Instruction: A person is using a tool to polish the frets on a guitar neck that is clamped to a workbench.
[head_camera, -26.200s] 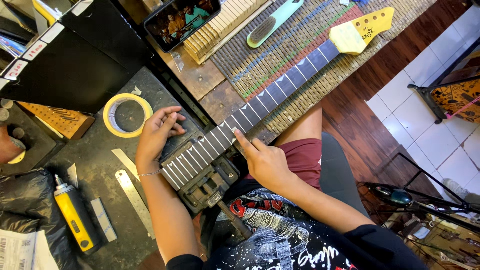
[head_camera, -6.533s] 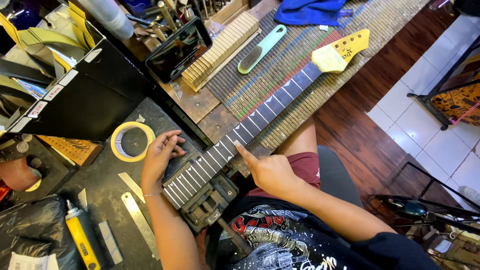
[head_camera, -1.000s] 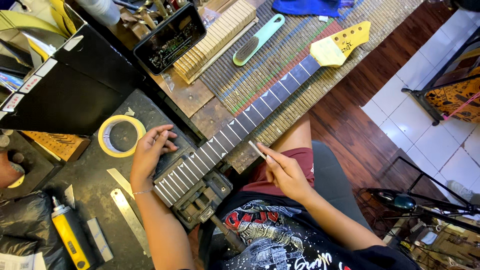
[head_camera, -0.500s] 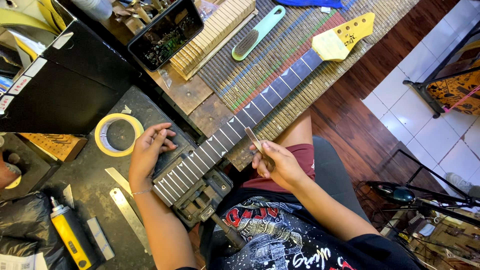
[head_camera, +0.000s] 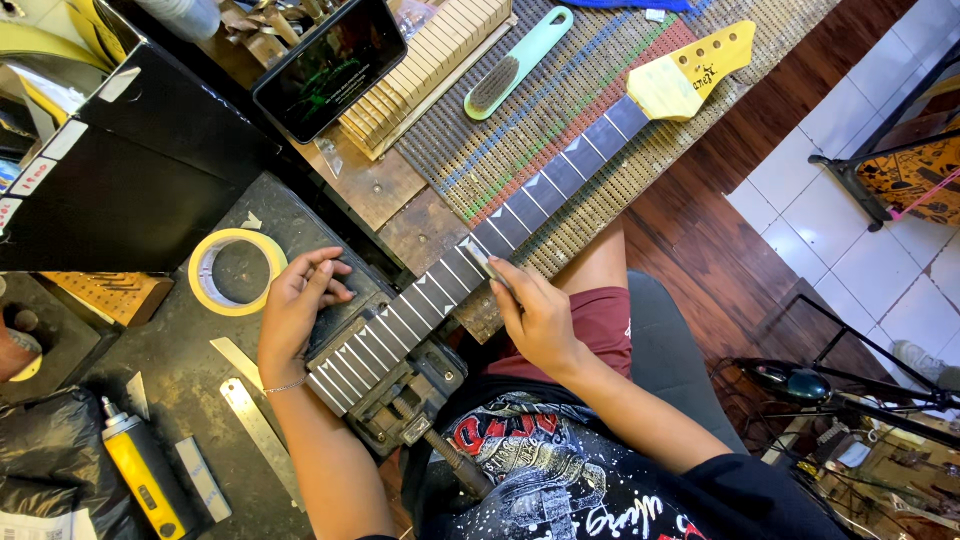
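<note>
A guitar neck with a dark fretboard and a yellow headstock lies diagonally, its heel clamped in a black bench vise. My left hand rests flat beside the heel end, steadying the neck at the vise. My right hand pinches a small thin metal tool and presses its tip against the near edge of the fretboard, about mid-neck.
A roll of yellow tape, steel rulers and a yellow-black bottle lie on the dark bench at left. A green brush, a phone and a wooden block sit at the back near the woven mat.
My right hand has moved up from below the neck onto its near edge, bringing the small tool against the fretboard. My left hand has stayed by the vise.
</note>
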